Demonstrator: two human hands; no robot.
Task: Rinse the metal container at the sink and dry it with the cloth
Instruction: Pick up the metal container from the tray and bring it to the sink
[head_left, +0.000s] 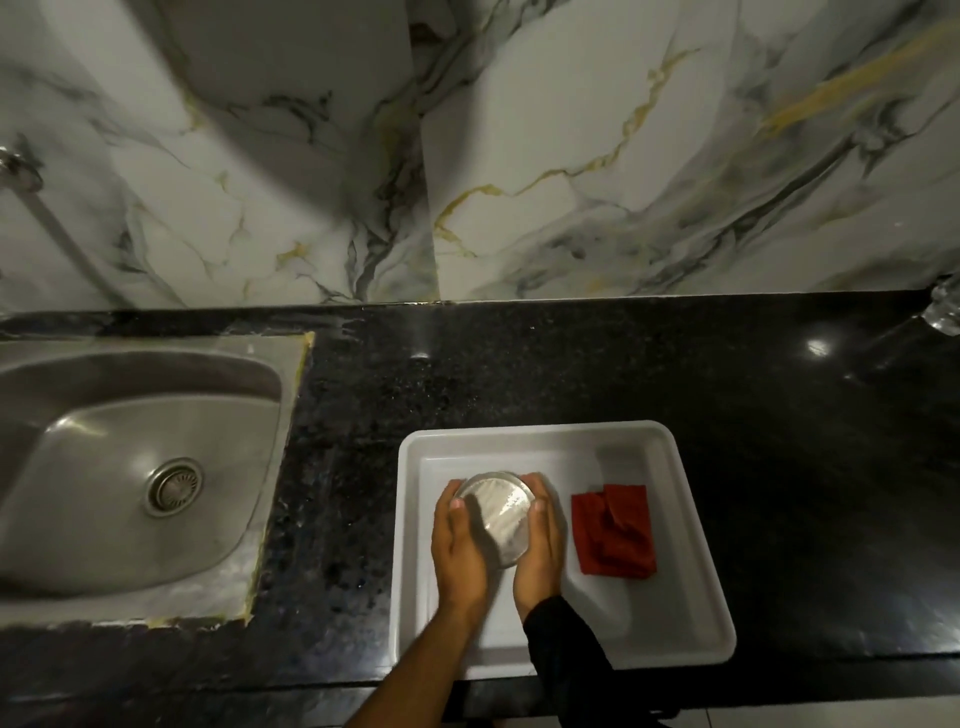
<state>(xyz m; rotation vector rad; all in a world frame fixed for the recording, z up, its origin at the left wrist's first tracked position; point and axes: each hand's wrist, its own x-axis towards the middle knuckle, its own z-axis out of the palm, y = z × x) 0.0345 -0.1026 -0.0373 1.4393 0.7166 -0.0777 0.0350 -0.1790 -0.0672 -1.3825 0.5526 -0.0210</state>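
Metal container (497, 512) sides hidden behind both cupping hands (498, 551).

White marble-look wall tiles (519, 156) veined grey and gold rise behind a glossy black speckled counter (779, 415) — dim light.

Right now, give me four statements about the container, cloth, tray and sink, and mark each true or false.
1. Both hands, left hand and right hand, hold the metal container. True.
2. The container is inside the sink. False: it is over the white tray.
3. The red cloth lies in the tray, right of the container. True.
4. The cloth is wrapped around the container. False: it lies apart, untouched.
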